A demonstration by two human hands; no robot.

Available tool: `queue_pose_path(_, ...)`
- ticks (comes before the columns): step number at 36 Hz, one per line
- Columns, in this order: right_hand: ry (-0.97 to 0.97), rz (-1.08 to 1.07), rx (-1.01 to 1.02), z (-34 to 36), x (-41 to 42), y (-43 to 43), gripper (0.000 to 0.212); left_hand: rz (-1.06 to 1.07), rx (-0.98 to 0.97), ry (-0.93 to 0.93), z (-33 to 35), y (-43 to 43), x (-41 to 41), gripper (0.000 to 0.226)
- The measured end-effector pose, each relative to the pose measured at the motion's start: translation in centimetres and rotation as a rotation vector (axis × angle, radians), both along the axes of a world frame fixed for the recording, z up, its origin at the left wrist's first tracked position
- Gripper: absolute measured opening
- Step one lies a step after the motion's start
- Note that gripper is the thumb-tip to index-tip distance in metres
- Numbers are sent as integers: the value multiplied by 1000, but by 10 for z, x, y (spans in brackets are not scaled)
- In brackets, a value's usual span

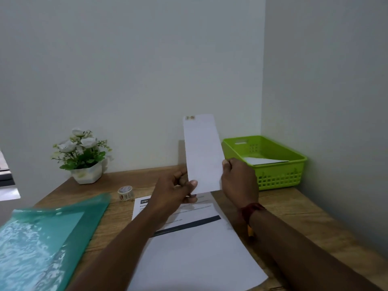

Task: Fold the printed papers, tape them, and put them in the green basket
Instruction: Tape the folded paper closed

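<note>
A folded white paper [201, 152], long and narrow, stands upright above the desk, with a small patterned piece of tape at its top edge. My left hand [178, 190] pinches its lower left corner, thumb in front. My right hand [239, 179] grips its lower right edge. The green basket [279, 177] sits in the right back corner, just right of the paper, and holds one folded white paper [264, 161]. Flat printed papers [195, 238] lie on the desk under my forearms. A roll of patterned tape [125, 192] stands to their left.
A translucent teal plastic folder [46, 238] covers the desk's left front. A white pot of white flowers [83, 156] stands at the back left by the wall. Walls close off the back and right sides of the wooden desk [294, 206].
</note>
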State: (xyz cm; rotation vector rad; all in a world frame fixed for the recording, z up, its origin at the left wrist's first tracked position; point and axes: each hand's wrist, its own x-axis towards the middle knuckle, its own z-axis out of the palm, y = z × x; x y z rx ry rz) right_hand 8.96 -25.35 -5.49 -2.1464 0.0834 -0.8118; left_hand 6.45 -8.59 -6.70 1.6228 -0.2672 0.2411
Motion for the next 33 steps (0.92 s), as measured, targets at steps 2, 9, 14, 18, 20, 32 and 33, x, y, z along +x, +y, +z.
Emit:
queue_pose_path(2,-43,-17,26,2,0,-4,31,-16,-30,0,0,-2,-1,37)
queue_pose_path(9,-64,51,360,10,4,-3,28,-12,-166,-25,10,-11,0,36)
queue_pose_path(14,-93,131,659,18,7,-8,20,-12,-189,-9,16,-23,2,37)
queue_pose_path(18,-152,134,829,23,9,-17,15,-21,-180,-8,27,-35,6,38)
queue_pose_path(20,-191,85,858,26,11,-22,17,-34,-163,-13,34,-43,8,37)
queue_pose_path(32,-385,-239,799,41,11,-63,16,-95,-188,57,53,-119,28,37)
queue_pose_path(33,-396,-263,776,42,10,-66,18,-88,-212,82,52,-125,29,39)
